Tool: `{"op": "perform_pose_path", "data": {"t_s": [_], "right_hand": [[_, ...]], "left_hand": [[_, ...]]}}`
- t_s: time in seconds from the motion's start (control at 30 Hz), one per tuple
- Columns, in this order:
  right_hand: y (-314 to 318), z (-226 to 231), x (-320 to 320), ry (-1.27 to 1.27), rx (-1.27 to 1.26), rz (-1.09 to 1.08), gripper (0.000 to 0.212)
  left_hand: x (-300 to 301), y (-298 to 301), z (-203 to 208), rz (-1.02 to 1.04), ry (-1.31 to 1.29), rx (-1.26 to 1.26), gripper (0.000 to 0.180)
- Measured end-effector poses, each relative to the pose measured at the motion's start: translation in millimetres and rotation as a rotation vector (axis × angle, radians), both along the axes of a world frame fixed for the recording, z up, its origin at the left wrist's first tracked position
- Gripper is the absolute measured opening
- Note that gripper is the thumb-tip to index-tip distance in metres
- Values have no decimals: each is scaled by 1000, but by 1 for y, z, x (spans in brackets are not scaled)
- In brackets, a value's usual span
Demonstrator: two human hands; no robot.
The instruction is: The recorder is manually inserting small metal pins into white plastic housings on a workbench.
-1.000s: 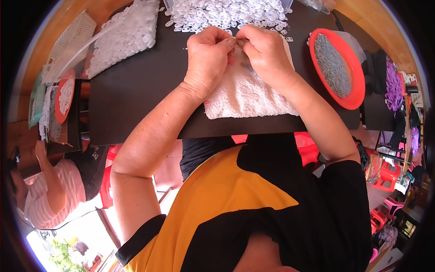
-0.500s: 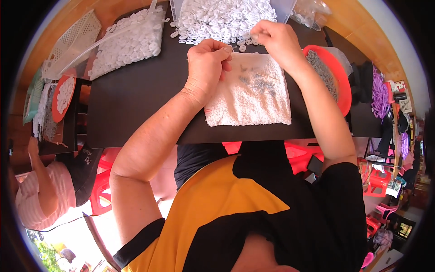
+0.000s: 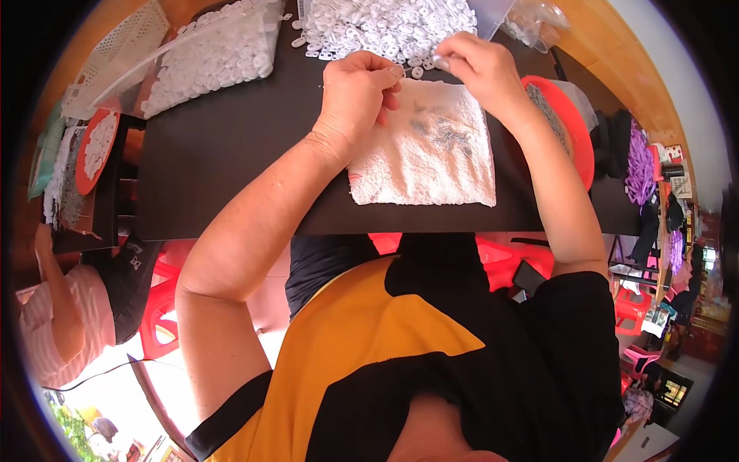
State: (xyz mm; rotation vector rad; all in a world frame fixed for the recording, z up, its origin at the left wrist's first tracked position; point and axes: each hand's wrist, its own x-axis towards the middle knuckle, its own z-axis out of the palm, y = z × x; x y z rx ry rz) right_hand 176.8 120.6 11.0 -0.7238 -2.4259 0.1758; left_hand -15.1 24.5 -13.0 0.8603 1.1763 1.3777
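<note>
Above the far left corner of a white towel (image 3: 423, 173), my left hand (image 3: 356, 96) is closed in a pinch, and what its fingertips hold is too small to make out. My right hand (image 3: 481, 71) pinches a small white plastic piece (image 3: 441, 61) near the towel's far right corner. Just beyond both hands lies a heap of white oval plastic pieces with holes (image 3: 385, 29), a few of them loose at its near edge. Scattered on the towel are small thin grey pieces (image 3: 450, 135), perhaps springs.
A clear bag of white pieces (image 3: 215, 65) lies at the back left of the dark table (image 3: 231, 165). To the right stands a red bowl (image 3: 583, 142) with grey pieces. Another person (image 3: 69, 308) sits at the left, beside a red plate (image 3: 83, 173).
The view has shifted slightly. My right hand has moved a little away from the heap's edge, and a white piece shows at its fingertips. My left hand keeps its pinch.
</note>
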Motion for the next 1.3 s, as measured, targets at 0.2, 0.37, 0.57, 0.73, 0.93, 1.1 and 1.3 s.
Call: {"op": "perform_pose_path", "data": {"t_s": [0.2, 0.37, 0.57, 0.73, 0.93, 1.1, 1.3], "right_hand": [[-20, -9, 33, -161, 200, 116, 18], [-24, -8, 39, -1, 158, -70, 14], [-34, -15, 23, -329, 232, -246, 7], [-44, -10, 13, -417, 219, -186, 10], [-40, -5, 2, -148, 8, -136, 8], [-35, 12, -12, 546, -831, 61, 5], [-50, 7, -22, 577, -959, -24, 14]], "left_hand": [[3, 1, -2, -10, 42, 7, 9], [5, -3, 2, -10, 76, 25, 10], [5, -3, 1, -19, 92, 29, 11], [3, -2, 2, -31, 32, 30, 13], [-4, 1, 5, -52, -49, 32, 12], [-3, -2, 14, -78, -99, 51, 13], [-4, -1, 11, -88, -237, 59, 9]]}}
